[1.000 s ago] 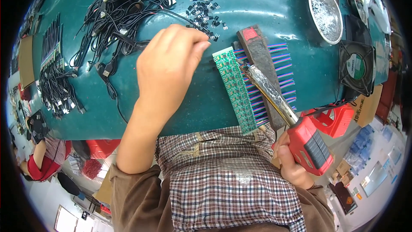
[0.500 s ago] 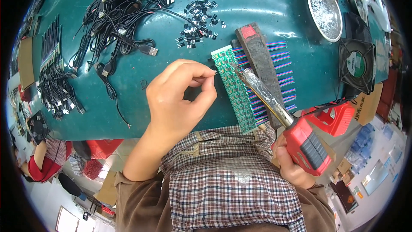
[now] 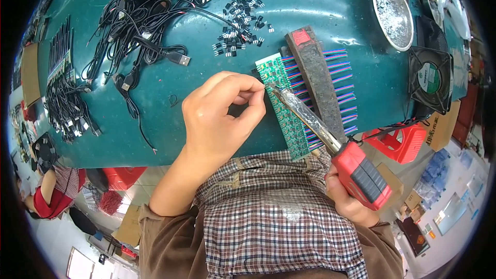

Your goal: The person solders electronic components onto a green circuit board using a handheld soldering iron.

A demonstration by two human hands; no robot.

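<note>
My left hand (image 3: 222,111) is closed in a pinch at the upper left edge of a green circuit board panel (image 3: 289,119). Whatever small thing sits between thumb and forefinger is mostly hidden. My right hand (image 3: 347,199) grips a soldering iron (image 3: 359,173) by its red and black handle. The iron's worn metal barrel slants up and left over the board, its tip close to my left fingertips. Multicoloured wires (image 3: 338,77) run out from the board's right side, under a long dark bar (image 3: 316,75) lying across them.
Small black three-legged components (image 3: 243,26) lie in a pile beyond the board. Black USB cables (image 3: 144,26) are heaped at the far left, with bundled cables (image 3: 67,93) further left. A bowl of silvery bits (image 3: 392,15) and a black fan (image 3: 430,79) stand at right.
My left hand has shifted slightly right, up to the board's edge. The soldering iron has moved left and slightly down, bringing its tip near my left fingertips.
</note>
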